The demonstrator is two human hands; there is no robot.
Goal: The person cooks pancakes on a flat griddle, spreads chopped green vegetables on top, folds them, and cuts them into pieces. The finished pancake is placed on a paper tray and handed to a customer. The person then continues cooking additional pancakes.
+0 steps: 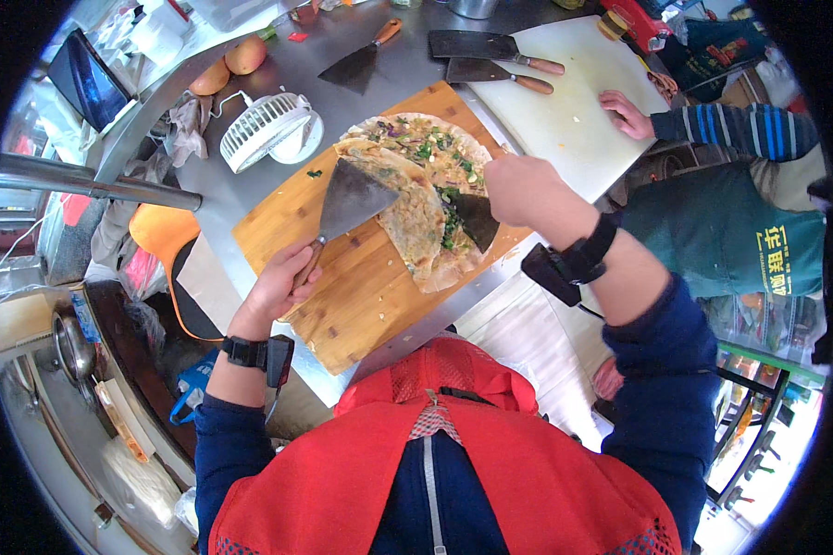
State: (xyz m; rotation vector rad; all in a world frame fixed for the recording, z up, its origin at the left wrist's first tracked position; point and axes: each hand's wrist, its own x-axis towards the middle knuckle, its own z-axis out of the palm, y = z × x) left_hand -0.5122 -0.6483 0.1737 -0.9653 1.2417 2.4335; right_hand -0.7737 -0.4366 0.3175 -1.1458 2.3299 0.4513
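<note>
A round filled flatbread (416,208) lies on a bamboo cutting board (340,305). Its left side is folded over, and green leaves and bits of filling show on the rest. My left hand (288,277) grips the wooden handle of a wide metal scraper (356,198); that blade lies flat against the folded edge. In my right hand (527,191) is a second scraper (477,220), its handle mostly hidden by my fist. The second blade stands over the filling at the flatbread's right side, and whether it touches the board is hidden.
Beyond the board lie a scraper (361,66), a broad cleaver-like blade (472,46) and another scraper (482,71). A white fan (267,132) stands at the left, near two round fruits (246,55). A co-worker's hand (626,114) rests on a white cutting board (562,111).
</note>
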